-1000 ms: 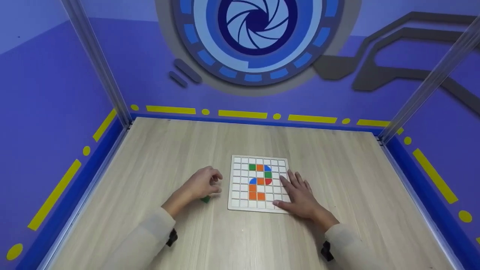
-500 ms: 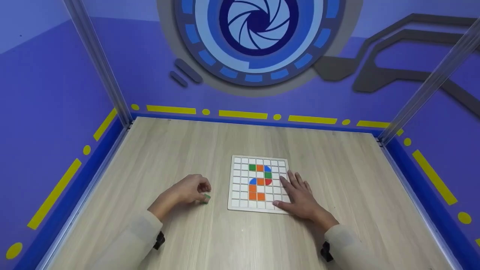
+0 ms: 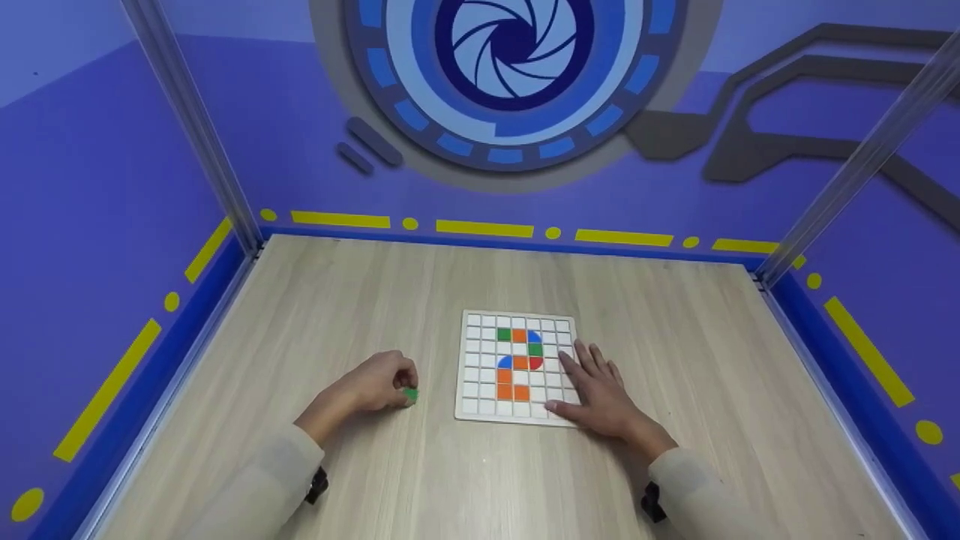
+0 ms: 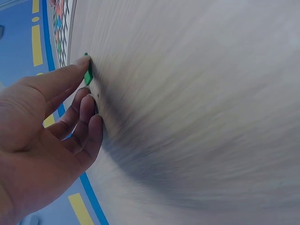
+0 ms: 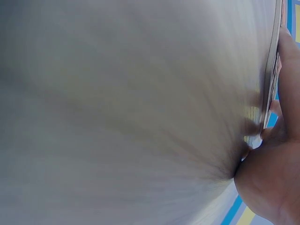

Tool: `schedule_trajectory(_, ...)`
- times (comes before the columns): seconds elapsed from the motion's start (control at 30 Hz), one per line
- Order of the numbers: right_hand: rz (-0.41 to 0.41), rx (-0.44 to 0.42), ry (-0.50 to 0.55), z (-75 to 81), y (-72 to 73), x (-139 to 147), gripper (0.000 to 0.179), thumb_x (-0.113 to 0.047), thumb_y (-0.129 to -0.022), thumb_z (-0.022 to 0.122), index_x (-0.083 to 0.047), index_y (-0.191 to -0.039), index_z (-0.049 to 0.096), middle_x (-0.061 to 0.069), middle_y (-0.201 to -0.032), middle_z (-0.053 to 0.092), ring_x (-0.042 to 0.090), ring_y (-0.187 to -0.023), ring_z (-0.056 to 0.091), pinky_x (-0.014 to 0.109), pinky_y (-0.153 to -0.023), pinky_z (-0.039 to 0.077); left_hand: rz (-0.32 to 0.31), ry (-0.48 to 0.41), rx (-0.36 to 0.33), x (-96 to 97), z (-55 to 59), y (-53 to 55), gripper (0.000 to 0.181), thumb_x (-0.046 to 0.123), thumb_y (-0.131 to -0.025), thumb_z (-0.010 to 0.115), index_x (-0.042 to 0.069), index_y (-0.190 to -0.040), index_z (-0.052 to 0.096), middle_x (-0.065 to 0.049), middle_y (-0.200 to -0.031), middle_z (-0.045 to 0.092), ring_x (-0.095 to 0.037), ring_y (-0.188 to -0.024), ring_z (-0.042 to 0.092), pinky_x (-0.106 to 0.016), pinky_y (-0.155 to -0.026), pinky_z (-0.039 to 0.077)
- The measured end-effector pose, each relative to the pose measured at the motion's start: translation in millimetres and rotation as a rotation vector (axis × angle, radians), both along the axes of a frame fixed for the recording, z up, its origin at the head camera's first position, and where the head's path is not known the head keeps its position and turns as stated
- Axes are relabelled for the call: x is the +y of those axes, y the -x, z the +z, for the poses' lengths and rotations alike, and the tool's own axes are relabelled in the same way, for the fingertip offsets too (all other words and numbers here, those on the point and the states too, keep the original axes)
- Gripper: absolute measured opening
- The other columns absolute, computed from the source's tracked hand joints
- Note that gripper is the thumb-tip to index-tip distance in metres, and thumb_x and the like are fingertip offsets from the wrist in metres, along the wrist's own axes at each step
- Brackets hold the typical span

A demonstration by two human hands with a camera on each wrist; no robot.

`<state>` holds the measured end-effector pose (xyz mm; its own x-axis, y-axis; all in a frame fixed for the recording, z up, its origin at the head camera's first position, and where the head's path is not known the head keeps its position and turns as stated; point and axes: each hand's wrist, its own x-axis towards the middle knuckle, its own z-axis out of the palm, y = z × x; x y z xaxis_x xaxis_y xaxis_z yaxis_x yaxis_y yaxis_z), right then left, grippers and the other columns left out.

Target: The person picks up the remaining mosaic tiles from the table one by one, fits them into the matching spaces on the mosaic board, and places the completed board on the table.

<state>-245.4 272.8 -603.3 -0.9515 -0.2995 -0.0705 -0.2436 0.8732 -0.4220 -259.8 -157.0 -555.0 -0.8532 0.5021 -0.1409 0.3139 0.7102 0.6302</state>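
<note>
At the left of the board, my left hand (image 3: 375,382) pinches a small green tile (image 3: 410,395) near the tabletop. The left wrist view shows the thumb on that green tile (image 4: 88,76), the other fingers curled below it. My right hand (image 3: 604,401) lies with spread fingers over the right edge of a square grid board (image 3: 473,367). On the board's white cells, orange, green, blue and red tiles (image 3: 520,363) form a shape like the digit 2. In the right wrist view the right hand (image 5: 274,164) rests at the board's side, its fingers partly hidden.
A light wood tabletop (image 3: 360,300) carries the board. Blue-purple panels (image 3: 285,135) with yellow dashes enclose the back and both sides, with metal posts (image 3: 199,120) at the rear corners.
My left hand has drawn back leftward and slightly toward me, and its fingertips have closed on the green tile, which was lying partly under the hand. The right hand stays still.
</note>
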Motion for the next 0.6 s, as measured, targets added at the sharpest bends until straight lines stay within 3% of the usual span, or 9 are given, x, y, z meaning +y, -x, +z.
schedule_trajectory(0.27, 0.005, 0.004, 0.003, -0.3, 0.0, 0, 0.104, -0.075, -0.091, 0.065, -0.017, -0.169, 0.027, 0.012, -0.177, 0.006, 0.04, -0.162, -0.003, 0.066, -0.125, 0.002, -0.007, -0.055, 0.023, 1.6, -5.1, 0.1, 0.016, -0.002, -0.089, 0.081, 0.006, -0.095, 0.069, -0.005, -0.095, 0.065, -0.016, -0.085, 0.058, -0.033, -0.077, 0.051)
schedule_trajectory(0.6, -0.006, -0.013, -0.009, 2.0, 0.2, -1, 0.104, -0.075, -0.091, 0.064, -0.018, -0.169, 0.026, 0.011, -0.177, 0.004, 0.039, -0.162, -0.003, 0.064, -0.126, 0.001, 0.065, -0.106, 0.046, 14.4, -3.9, 1.9, 0.012, -0.002, -0.096, 0.073, 0.01, -0.096, 0.07, 0.002, -0.091, 0.066, -0.013, -0.084, 0.059, -0.035, -0.076, 0.052)
